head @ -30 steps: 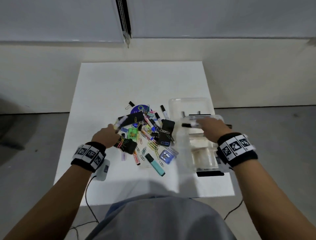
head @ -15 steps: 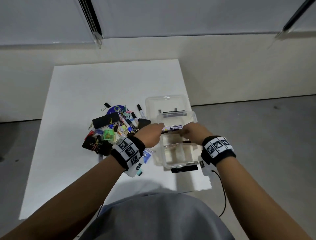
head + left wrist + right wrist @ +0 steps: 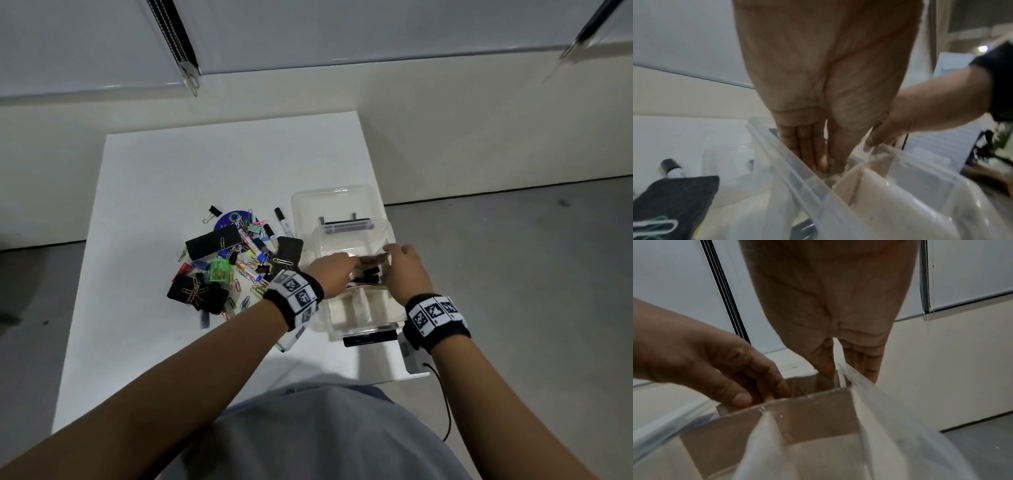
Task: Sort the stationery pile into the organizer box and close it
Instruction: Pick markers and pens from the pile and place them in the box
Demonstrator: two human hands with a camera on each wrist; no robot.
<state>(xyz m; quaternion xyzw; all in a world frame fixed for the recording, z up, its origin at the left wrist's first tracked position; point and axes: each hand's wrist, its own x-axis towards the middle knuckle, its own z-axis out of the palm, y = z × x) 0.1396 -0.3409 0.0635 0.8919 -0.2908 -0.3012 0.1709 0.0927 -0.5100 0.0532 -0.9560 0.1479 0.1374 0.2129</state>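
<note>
The clear organizer box (image 3: 356, 325) stands at the table's right edge, its lid (image 3: 335, 202) open behind it. The stationery pile (image 3: 236, 263) of markers, clips and black blocks lies to its left. My left hand (image 3: 337, 270) reaches over the left rim into the far compartment, fingers (image 3: 807, 146) straight and pointing down, their tips hidden. My right hand (image 3: 404, 270) pinches the box's right wall, thumb (image 3: 824, 363) inside and fingers (image 3: 865, 363) outside. Dark marker ends (image 3: 371, 275) show between the hands.
Cardboard dividers (image 3: 813, 410) split the box's near part into compartments. A black latch (image 3: 370, 339) sticks out at the box's front. A teal highlighter (image 3: 281, 347) lies under my left wrist. The white table (image 3: 205, 164) is bare beyond the pile.
Half a second ago both hands held a white marker above the box. Now the left hand has dropped into the far compartment, the right hand is on the box wall, and the marker is out of sight.
</note>
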